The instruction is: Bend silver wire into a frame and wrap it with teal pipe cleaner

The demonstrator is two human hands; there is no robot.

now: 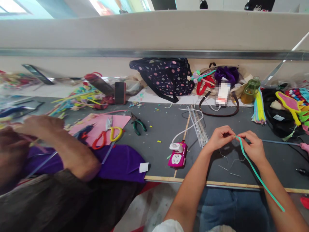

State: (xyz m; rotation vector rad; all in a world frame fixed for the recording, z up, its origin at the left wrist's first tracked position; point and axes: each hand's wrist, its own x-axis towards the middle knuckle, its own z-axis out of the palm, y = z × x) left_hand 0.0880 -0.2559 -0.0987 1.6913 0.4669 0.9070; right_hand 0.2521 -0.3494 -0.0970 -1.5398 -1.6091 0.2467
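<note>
My left hand (220,138) is closed in a pinch on one end of a mint-green pipe cleaner (256,174). Close beside it, the fingers of my right hand (254,147) pinch the same end. The rest of the strip hangs down across my right forearm, its free tip past the table edge. Beneath both hands a thin bent wire frame (228,161) spreads out in angular prongs; whether my fingers also hold it, I cannot tell. A bundle of straight wires (198,127) lies just left of my left hand.
A magenta power strip (178,155) with a plugged-in white charger sits left of my forearms. Pliers (137,124) and scissors (106,135) lie farther left, near a co-worker's arm (72,148). A patterned bag (166,77), a green bottle (251,90) and pipe cleaners (259,108) line the back.
</note>
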